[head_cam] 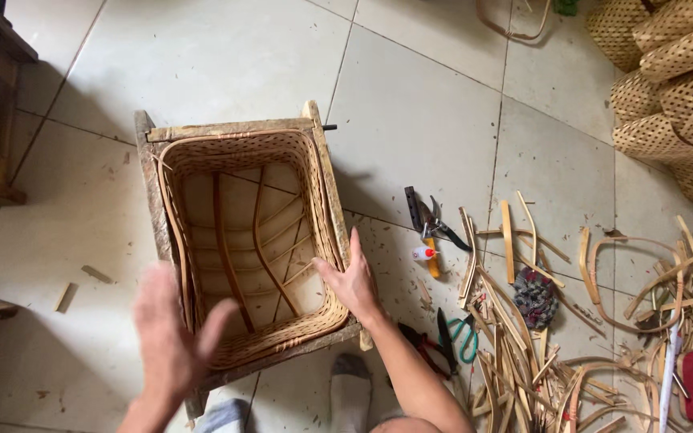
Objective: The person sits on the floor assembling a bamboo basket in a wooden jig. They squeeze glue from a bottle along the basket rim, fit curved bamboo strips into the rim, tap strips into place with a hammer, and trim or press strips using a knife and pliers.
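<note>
On a tiled floor (435,104), a person's left hand (172,333), blurred and with fingers spread, hovers at the basket's (250,240) 7 o'clock edge. The woven basket sits inside a wooden frame (230,128). The right hand (352,277), open and flat, rests on its 4 o'clock rim. Cutters (435,220), scissors (463,337) and bamboo strips (523,321) lie at 3 o'clock.

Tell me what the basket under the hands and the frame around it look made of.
Tan rectangular woven basket: apparently split bamboo or rattan, unfinished, judging by thin interlaced strips and bent ribs inside. Rough brown frame around it: seemingly raw, weathered wood, with chipped, uneven edges. Right hand rests on the basket's rim.
</note>
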Motion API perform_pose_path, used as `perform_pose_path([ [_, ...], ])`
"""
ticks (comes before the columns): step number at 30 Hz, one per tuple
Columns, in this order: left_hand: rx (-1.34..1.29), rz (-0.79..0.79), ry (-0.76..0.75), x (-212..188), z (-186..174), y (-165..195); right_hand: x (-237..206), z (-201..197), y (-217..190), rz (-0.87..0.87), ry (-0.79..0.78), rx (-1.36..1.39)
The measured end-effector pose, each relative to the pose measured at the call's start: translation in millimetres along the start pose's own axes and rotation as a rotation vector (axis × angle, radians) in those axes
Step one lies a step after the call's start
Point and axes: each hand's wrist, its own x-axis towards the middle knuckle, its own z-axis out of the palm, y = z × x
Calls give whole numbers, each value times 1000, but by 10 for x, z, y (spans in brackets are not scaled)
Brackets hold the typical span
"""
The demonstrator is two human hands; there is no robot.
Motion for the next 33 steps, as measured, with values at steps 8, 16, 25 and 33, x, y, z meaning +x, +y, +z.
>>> perform_pose_path([
  [8, -204, -718, -110, -33, 321, -456, -122, -54, 34, 130, 35, -13],
  [16, -75, -608, -133, 276, 355, -609, -58, -102, -92, 74, 15, -177],
  [25, -182, -716, -138, 373, 231, -482, 103, -299, 262, 219, -149, -345],
  [33, -235, -433, 376, -1239, -215, -479, 381, -1054, 943, -168, -207, -508],
])
